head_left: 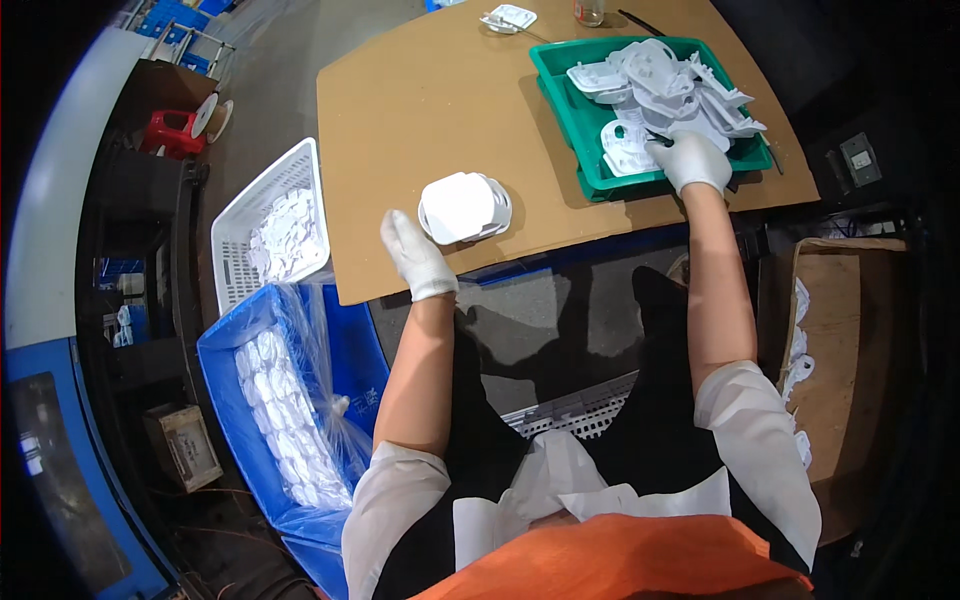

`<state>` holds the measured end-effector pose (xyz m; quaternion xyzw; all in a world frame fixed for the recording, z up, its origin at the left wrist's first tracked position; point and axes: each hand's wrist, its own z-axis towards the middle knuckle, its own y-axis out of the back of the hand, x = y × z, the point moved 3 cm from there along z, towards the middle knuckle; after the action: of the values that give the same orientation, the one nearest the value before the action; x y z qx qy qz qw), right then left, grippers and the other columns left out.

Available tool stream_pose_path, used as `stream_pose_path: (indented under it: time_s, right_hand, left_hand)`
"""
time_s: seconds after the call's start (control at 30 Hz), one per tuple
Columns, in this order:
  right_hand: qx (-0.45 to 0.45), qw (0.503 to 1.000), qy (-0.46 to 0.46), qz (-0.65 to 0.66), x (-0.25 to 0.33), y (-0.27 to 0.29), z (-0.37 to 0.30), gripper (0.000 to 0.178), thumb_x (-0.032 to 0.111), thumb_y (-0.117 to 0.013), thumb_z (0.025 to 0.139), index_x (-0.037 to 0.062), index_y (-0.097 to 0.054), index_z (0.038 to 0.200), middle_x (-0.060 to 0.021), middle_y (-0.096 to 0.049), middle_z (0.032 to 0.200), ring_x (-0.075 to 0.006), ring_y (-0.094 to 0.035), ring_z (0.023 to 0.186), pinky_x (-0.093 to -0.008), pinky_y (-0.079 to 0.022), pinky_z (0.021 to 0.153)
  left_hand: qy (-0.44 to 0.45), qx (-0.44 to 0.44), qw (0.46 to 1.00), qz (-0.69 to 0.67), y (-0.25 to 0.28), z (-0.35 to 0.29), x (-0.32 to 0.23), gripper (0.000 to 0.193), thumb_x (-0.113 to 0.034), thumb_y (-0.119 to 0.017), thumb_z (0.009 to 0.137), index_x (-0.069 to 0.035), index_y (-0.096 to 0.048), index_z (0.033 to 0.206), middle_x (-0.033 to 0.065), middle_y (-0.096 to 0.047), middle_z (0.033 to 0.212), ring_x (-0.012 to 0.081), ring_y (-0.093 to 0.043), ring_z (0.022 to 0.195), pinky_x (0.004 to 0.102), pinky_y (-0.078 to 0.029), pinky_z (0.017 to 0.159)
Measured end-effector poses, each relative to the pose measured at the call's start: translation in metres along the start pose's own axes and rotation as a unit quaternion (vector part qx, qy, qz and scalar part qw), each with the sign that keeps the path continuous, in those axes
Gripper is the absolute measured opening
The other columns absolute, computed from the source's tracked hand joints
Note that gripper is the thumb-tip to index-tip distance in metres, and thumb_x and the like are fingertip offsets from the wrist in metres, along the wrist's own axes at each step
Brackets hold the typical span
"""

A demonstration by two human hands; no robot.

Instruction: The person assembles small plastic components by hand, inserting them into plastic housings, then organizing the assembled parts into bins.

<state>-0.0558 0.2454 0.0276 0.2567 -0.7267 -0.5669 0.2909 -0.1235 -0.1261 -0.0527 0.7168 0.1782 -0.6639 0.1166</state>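
My left hand [415,258], in a white glove, is at the near left edge of the cardboard-covered table [430,120]. Its fingers are stretched out and hold nothing. Just right of them lies a small stack of rounded white plastic parts [463,207]. My right hand [695,162], also gloved, reaches over the near rim of a green tray [600,186]. Its fingers are curled at the edge of a white plastic part with a hole [625,148]. Something dark shows by the fingers, but I cannot make out what they grip. More white parts [660,85] are heaped in the tray.
Left of the table stand a white basket [222,245] of small white pieces and a blue bin [225,365] with bagged white items. A cardboard box [830,350] is at the right. A small white piece [510,16] and a glass jar [589,12] sit at the far edge.
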Motion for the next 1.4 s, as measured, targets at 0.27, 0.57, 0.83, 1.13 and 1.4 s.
stream_pose_path:
  time_s: [0.27, 0.57, 0.83, 1.13, 1.4]
  right_hand:
    - [0.052, 0.998, 0.037, -0.010, 0.001, -0.010, 0.007, 0.044, 0.044, -0.068, 0.073, 0.0178, -0.070, 0.108, -0.0122, -0.068, 0.106, -0.0311, -0.065, 0.097, -0.0415, -0.051, 0.082]
    - [-0.008, 0.997, 0.070, -0.009, 0.015, -0.002, 0.015, 0.042, 0.039, -0.064, 0.074, 0.0114, -0.069, 0.106, -0.0191, -0.067, 0.105, -0.0342, -0.064, 0.098, -0.0430, -0.050, 0.085]
    - [0.005, 0.963, 0.260, 0.076, 0.013, -0.065, 0.074, 0.059, 0.025, -0.081, 0.063, -0.0005, -0.063, 0.112, -0.0206, -0.065, 0.113, -0.0353, -0.061, 0.108, -0.0390, -0.047, 0.095]
    - [0.103, 0.972, 0.170, 0.126, -0.001, -0.068, 0.127, 0.049, 0.025, -0.079, 0.063, -0.0036, -0.067, 0.101, -0.0108, -0.069, 0.093, -0.0224, -0.064, 0.087, -0.0347, -0.050, 0.078]
    - [-0.181, 0.884, 0.326, 0.282, 0.040, 0.012, -0.009, 0.032, 0.016, -0.064, 0.085, -0.0060, -0.064, 0.108, -0.0101, -0.071, 0.099, -0.0178, -0.062, 0.086, -0.0295, -0.048, 0.080]
  left_hand:
    - [-0.159, 0.026, 0.986, 0.038, -0.011, -0.033, -0.042, 0.040, -0.020, -0.039, 0.101, 0.007, -0.039, 0.130, 0.0197, -0.045, 0.129, 0.0274, -0.045, 0.121, 0.0379, -0.035, 0.105]
    - [-0.256, 0.065, 0.961, 0.081, -0.026, -0.046, -0.050, 0.040, -0.014, -0.048, 0.094, 0.006, -0.040, 0.128, 0.0216, -0.045, 0.122, 0.0313, -0.045, 0.118, 0.0418, -0.035, 0.104]
    - [-0.410, 0.080, 0.890, 0.181, -0.037, -0.061, -0.041, 0.049, -0.026, -0.061, 0.081, 0.000, -0.047, 0.120, 0.0222, -0.049, 0.118, 0.0409, -0.045, 0.112, 0.0505, -0.032, 0.100]
    - [-0.450, 0.115, 0.881, 0.092, -0.040, -0.081, -0.072, 0.048, -0.016, -0.063, 0.076, -0.002, -0.048, 0.119, 0.0186, -0.049, 0.120, 0.0361, -0.047, 0.111, 0.0433, -0.037, 0.097]
    - [-0.446, 0.140, 0.882, 0.054, -0.040, -0.080, -0.079, 0.051, -0.017, -0.066, 0.076, -0.002, -0.046, 0.120, 0.0180, -0.049, 0.118, 0.0345, -0.052, 0.103, 0.0393, -0.043, 0.090]
